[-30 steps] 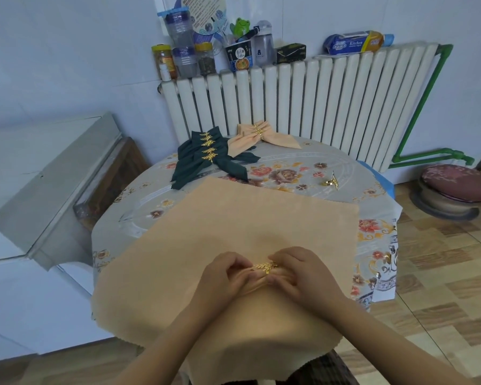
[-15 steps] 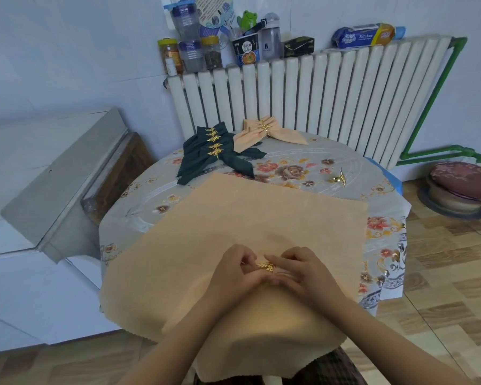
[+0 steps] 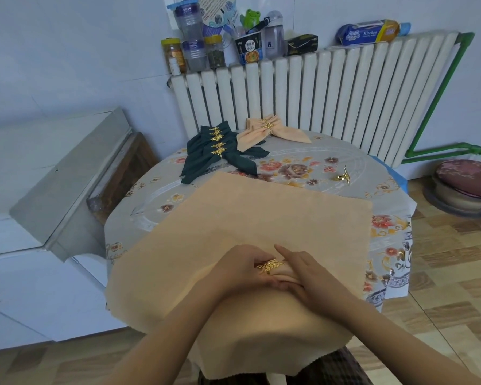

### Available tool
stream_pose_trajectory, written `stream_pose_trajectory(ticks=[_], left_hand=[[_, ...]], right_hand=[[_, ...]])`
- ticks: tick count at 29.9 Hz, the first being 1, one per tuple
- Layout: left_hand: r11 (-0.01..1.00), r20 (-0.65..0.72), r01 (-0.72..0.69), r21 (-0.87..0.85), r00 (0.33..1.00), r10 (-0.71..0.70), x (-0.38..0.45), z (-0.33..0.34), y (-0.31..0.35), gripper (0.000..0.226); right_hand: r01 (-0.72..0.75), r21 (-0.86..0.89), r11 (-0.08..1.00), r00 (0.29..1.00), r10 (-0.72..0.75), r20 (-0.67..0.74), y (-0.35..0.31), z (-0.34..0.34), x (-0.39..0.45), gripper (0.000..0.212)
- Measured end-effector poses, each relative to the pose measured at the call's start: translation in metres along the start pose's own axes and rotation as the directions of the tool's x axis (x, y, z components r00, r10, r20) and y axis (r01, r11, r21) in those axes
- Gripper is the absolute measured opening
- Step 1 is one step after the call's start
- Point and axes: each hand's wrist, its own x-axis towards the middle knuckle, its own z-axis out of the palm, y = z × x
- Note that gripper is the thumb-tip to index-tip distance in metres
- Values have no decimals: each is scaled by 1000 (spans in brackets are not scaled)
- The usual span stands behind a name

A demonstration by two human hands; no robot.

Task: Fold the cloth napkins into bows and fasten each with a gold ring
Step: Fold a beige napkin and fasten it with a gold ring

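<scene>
Head view: the only clearly legible writing was "Kitchen" on the blue-and-yellow roll pack [image 3: 368, 31] lying on top of the white radiator [image 3: 317, 90]; the instant-noodle cup [image 3: 249, 50] and the jars [image 3: 190, 51] beside it carried labels too small to read. A round table with a floral tablecloth [image 3: 303, 173] stood just in front of the radiator. A peach napkin [image 3: 247, 215] lay spread flat over the near half, its near edge and left corner hanging past the table rim toward the person. Both hands met at the napkin's near middle, where a bunched fold of cloth passed through a gold leaf ring [image 3: 270, 265] — left hand [image 3: 242, 270] curled around the ring and fold, right hand [image 3: 308, 276] gripping the bunched cloth just beside it, index finger extended. At the far edge sat a stack of dark green bows [image 3: 220, 154] with gold rings, touching a finished peach bow [image 3: 270, 130] behind them. A spare gold ring [image 3: 342, 177] lay alone on the right side, well apart from everything else. Bare tablecloth showed between the napkin's far edge and the bows, and around the spare ring. A grey cabinet [image 3: 67, 168] stood close on the left; open tiled floor on the right, with a cushioned stool [image 3: 467, 187] near the wall.
</scene>
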Motion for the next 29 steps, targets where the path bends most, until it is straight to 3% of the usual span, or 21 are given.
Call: stream_pose_trajectory(ticks=[2, 6, 9, 11, 18, 22, 25, 29], left_hand=[[995, 12, -24, 99, 1000, 23, 0, 0, -3, 67], [995, -71, -38, 97, 996, 45, -5, 8, -6, 70], [998, -248, 40, -51, 967, -51, -21, 13, -11, 71], [990, -382, 113, -84, 914, -137, -33, 16, -15, 69], [989, -526, 97, -114, 838, -143, -50, 26, -12, 27], [987, -475, 117, -111, 866, -156, -50, 19, -3, 22], [971, -396, 157, -178, 892, -217, -48, 16, 6, 36], [926, -312, 232, -299, 893, -325, -53, 19, 6, 29]], right_hand=[[8, -16, 1000, 1000, -8, 10, -1, 1, 0, 69], [19, -11, 1000, 1000, -19, 3, 1, 2, 0, 66], [59, -31, 998, 998, -60, -30, 0, 2, -1, 65], [75, -53, 996, 994, -79, -77, -4, 5, -1, 62], [-60, -19, 998, 958, 52, -282, -19, 12, 5, 64], [-86, -5, 996, 949, 81, -306, -23, 12, 4, 59], [-76, -4, 997, 935, 70, -348, -26, 11, 1, 50], [-50, -37, 998, 925, 32, -380, -29, 14, -1, 40]])
